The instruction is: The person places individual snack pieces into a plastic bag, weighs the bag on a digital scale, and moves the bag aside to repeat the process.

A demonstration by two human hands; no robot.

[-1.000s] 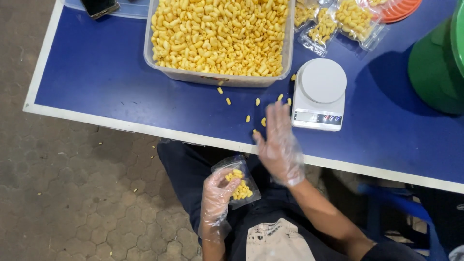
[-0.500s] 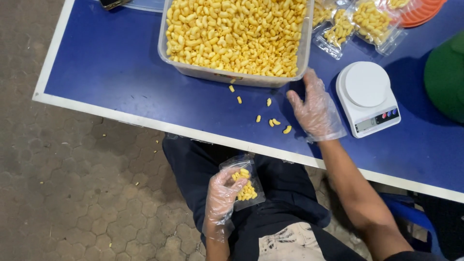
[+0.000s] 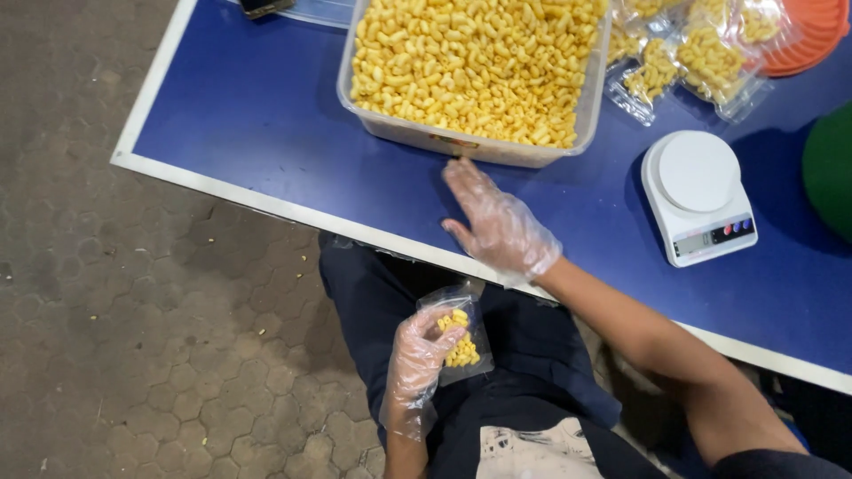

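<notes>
My left hand [image 3: 417, 355], in a clear plastic glove, holds a small clear bag [image 3: 461, 337] partly filled with yellow puffed snacks, below the table edge over my lap. My right hand [image 3: 497, 222], also gloved, lies flat with fingers spread on the blue table [image 3: 266, 115], just in front of a large clear tub [image 3: 479, 66] heaped with the same yellow snacks. Any loose pieces under the palm are hidden.
A white kitchen scale [image 3: 701, 195] stands right of my right hand. Filled snack bags [image 3: 692, 53] lie behind it beside an orange rimmed dish [image 3: 808, 35]. A green container [image 3: 830, 164] sits at the right edge. Paved floor lies to the left.
My right hand has swept leftward along the table from beside the scale to in front of the tub. The loose snacks seen on the table are no longer visible.
</notes>
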